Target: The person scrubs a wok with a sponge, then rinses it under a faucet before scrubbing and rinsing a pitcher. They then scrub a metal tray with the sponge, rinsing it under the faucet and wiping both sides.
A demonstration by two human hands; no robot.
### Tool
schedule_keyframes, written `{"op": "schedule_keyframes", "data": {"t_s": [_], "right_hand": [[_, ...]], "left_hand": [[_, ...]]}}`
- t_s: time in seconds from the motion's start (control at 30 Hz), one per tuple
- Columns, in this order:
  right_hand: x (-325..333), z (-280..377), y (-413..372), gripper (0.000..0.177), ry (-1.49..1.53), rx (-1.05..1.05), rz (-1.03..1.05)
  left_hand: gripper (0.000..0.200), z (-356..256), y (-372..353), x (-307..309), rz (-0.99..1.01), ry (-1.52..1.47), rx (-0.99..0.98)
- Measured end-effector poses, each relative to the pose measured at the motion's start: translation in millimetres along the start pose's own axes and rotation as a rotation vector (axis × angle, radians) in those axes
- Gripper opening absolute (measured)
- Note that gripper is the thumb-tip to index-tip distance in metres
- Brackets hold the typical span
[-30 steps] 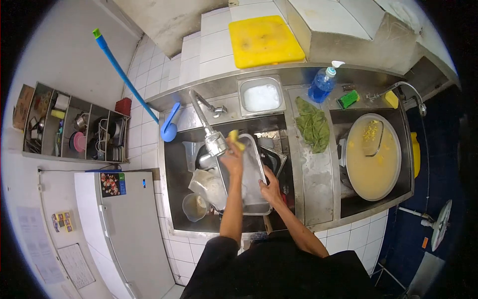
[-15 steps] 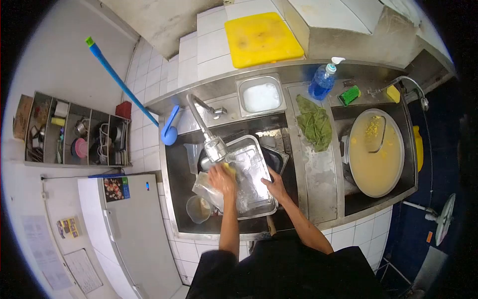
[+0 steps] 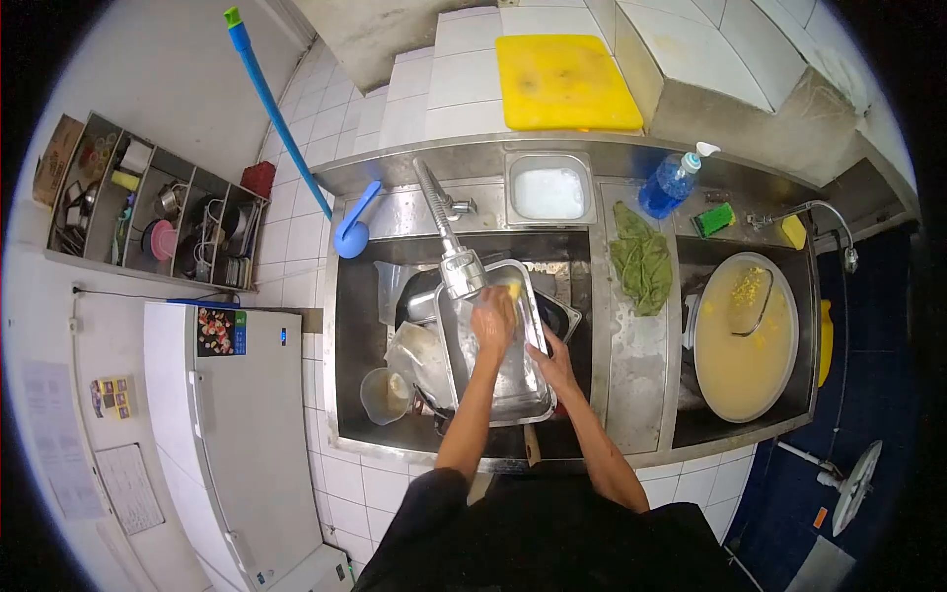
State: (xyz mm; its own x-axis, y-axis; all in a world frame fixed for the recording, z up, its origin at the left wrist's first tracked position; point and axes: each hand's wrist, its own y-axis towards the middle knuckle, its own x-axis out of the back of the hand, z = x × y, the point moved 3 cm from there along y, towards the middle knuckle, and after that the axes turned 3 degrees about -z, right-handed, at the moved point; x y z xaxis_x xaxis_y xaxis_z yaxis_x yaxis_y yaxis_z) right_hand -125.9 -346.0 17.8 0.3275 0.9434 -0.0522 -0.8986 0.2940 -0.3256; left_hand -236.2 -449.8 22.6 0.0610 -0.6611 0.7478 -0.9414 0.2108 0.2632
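Observation:
A rectangular metal tray (image 3: 523,390) is tilted in the left sink basin under the faucet head (image 3: 462,272). My left hand (image 3: 492,318) is closed on a yellow sponge (image 3: 514,290) over the inside of the tray, its fingers partly blurred. My right hand (image 3: 554,364) grips the tray's right rim. Left of the tray lie a clear plastic container (image 3: 418,357) and a measuring jug (image 3: 386,395). Darker pans sit partly hidden beneath the tray.
A blue ladle (image 3: 352,237) and a metal pan of suds (image 3: 548,193) stand on the back ledge. Right of the basin are a green cloth (image 3: 641,259), a blue soap bottle (image 3: 669,186), a green sponge (image 3: 713,219) and a large pot of cloudy liquid (image 3: 745,365).
The view has shifted. My left hand with the sponge has moved right, from the tray's left edge to inside its upper part. My right hand still holds the right rim.

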Motion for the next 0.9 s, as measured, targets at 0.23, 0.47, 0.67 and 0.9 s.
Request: {"op": "schedule_keyframes", "data": {"t_s": [0.23, 0.47, 0.67, 0.9], "right_hand": [[7, 37, -11, 0.056, -0.064, -0.003, 0.025], [17, 15, -2, 0.054, -0.081, 0.078, -0.005], [21, -18, 14, 0.052, -0.138, 0.099, -0.042], [27, -19, 17, 0.047, -0.122, 0.066, -0.104]], "left_hand": [[0.007, -11, -11, -17, 0.03, -0.22, 0.069], [0.01, -21, -20, -21, 0.088, -0.319, 0.117], [0.017, 6, -28, 5, 0.134, 0.108, 0.087], [0.027, 10, -132, 52, 0.453, 0.14, 0.228]]}}
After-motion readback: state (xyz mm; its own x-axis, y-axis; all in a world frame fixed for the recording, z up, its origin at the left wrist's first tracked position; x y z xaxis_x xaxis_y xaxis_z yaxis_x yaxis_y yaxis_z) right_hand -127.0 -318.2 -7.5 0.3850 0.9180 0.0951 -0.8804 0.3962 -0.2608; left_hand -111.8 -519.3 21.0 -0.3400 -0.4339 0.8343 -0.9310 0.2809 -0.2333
